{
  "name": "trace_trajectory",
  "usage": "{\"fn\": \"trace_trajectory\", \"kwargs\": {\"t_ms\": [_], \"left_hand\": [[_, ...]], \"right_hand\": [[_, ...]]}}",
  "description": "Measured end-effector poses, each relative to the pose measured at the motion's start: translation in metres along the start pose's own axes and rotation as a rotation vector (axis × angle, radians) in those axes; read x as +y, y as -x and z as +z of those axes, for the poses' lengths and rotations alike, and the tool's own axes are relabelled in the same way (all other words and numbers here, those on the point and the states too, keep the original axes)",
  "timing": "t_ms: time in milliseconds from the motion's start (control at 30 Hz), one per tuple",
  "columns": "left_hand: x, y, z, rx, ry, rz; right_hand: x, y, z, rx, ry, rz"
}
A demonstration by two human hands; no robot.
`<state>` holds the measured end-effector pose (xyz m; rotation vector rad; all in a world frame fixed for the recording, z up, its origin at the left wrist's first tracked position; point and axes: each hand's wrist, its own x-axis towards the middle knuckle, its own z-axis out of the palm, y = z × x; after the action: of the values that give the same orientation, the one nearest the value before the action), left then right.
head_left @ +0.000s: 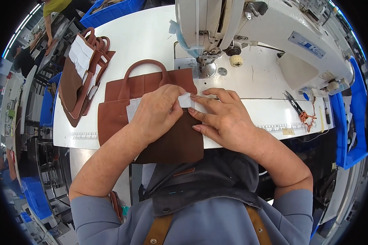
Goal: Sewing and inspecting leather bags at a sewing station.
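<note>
A reddish-brown bag panel (110, 126) with a looped handle (145, 62) lies on the white table before me. Over it is a dark brown lining piece (173, 143), topped by a white fabric strip (186, 101). My left hand (159, 112) is closed in a pinch on this strip, its fingertips curled inward. From the right side, my right hand (227, 118) rests with its fingers spread, the tips touching the right edge of the strip and lining. The handle lies beyond both hands, left of the sewing machine's needle area (204, 67).
A white sewing machine (290, 41) takes up the far right. Several similar bag pieces (84, 77) are stacked at the left. Black-handled scissors (296, 107) lie at the right, near a blue bin (353, 151). Another blue bin (110, 12) stands beyond the table; people work at far left.
</note>
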<state>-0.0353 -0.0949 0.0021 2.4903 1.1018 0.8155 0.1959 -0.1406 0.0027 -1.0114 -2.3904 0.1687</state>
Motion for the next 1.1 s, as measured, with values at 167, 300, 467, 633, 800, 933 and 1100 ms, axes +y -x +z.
{"fn": "trace_trajectory", "kwargs": {"t_ms": [167,300,467,633,800,933,1100], "left_hand": [[-0.004,-0.002,0.005,0.077,0.050,0.018],[-0.004,0.000,0.002,0.048,-0.051,0.121],[-0.001,0.002,-0.007,-0.026,-0.125,0.113],[-0.005,0.007,-0.006,-0.091,-0.096,0.086],[-0.007,-0.002,0.004,-0.066,-0.033,0.059],[-0.010,-0.023,0.015,-0.059,-0.038,0.043],[-0.018,-0.043,0.018,-0.025,-0.031,0.075]], "right_hand": [[0.000,-0.001,-0.001,0.000,0.026,-0.019],[0.001,-0.001,-0.004,-0.063,0.026,-0.011],[0.003,-0.002,-0.003,-0.017,0.034,-0.026],[0.005,-0.002,-0.007,-0.055,0.032,-0.026],[0.018,-0.008,-0.011,-0.038,0.047,-0.025],[0.044,-0.014,-0.020,-0.094,0.070,-0.028],[0.057,-0.020,-0.019,-0.054,0.120,-0.045]]}}
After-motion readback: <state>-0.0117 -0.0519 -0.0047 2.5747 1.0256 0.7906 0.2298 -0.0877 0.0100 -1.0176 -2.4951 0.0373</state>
